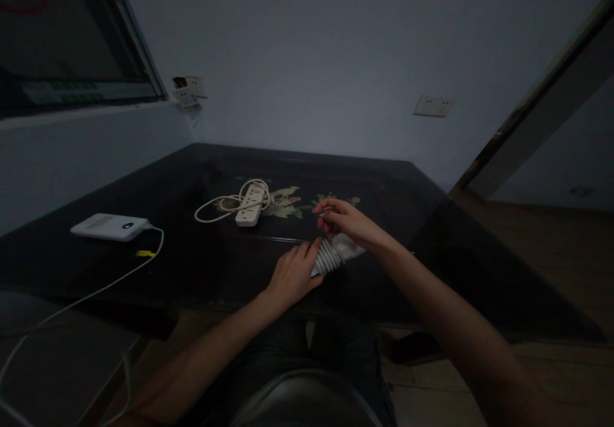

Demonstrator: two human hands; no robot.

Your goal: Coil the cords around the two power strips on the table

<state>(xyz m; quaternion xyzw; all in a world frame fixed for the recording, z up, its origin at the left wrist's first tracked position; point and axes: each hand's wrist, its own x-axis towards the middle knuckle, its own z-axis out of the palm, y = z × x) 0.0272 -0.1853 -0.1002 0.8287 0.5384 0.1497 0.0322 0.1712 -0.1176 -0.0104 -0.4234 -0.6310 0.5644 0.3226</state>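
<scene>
Far to the left of the left grip, a white power bank (110, 227) lies flat on the dark tabletop (206, 277), its thin cable (98, 297) leaving the right end and sagging over the near edge; a yellow tag (145, 254) lies beside that cable. Nearer, beyond the left grip and a little to its left, sits a power strip (249, 208) with its cord looped around and over it. The left grip (295, 267) is closed on a white body (348, 246), fingers over the top and thumb along the near side, and the cord coils (328, 257) circle that body just right of its fingertips. The right grip (332, 217) hangs just above and beyond the coils, fingers drawn together; whether they pinch the cord, I cannot tell. Good handling here would mean a steady left hold, light tension on the cord, and turns lying side by side without crossing. Whether the body holds anything inside is hidden. Beyond and right of the right grip, a socket (432, 106) is set in the wall.
</scene>
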